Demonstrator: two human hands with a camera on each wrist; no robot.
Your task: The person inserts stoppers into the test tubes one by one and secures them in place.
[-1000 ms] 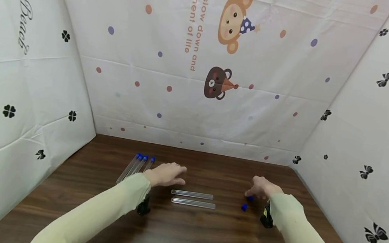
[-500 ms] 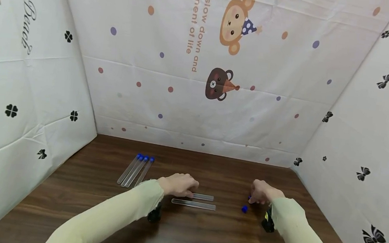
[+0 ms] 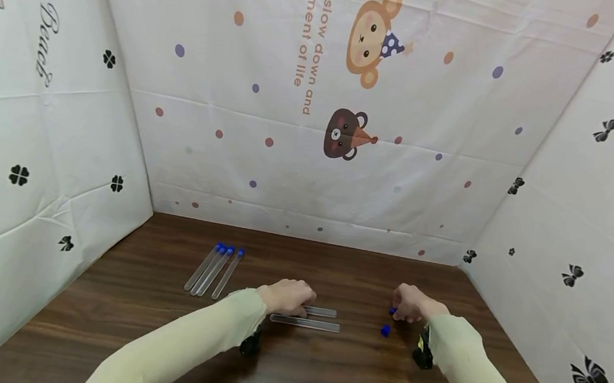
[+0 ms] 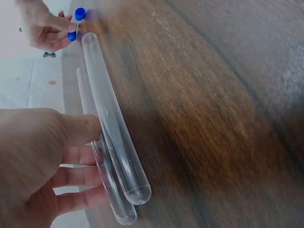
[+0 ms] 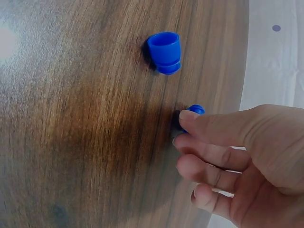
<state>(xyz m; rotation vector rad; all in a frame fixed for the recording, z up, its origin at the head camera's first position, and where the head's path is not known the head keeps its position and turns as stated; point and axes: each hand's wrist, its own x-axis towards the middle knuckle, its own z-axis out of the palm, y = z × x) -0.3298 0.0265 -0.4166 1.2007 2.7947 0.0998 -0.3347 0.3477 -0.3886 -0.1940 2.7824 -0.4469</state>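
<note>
My left hand (image 3: 287, 297) pinches the farther of two clear, uncapped test tubes (image 3: 322, 312) near its rounded end. In the left wrist view the thumb lies across that tube (image 4: 113, 192) and the fingers are behind it. The nearer test tube (image 3: 305, 324) lies parallel, just in front of the hand on the table. On the right, my right hand (image 3: 413, 303) holds a small blue cap (image 5: 196, 109) between thumb and index finger, mostly hidden by the thumb. A second blue cap (image 5: 165, 50) lies on its side close by, its hollow opening visible.
Several test tubes with blue caps (image 3: 212, 272) lie side by side on the dark wooden table (image 3: 289, 375) at the back left. Printed white cloth walls (image 3: 287, 165) enclose the table at the back and both sides.
My left hand has moved right and down onto the farther tube and taken hold of it. My right hand's fingers have closed on the farther cap, which has shifted slightly left.
</note>
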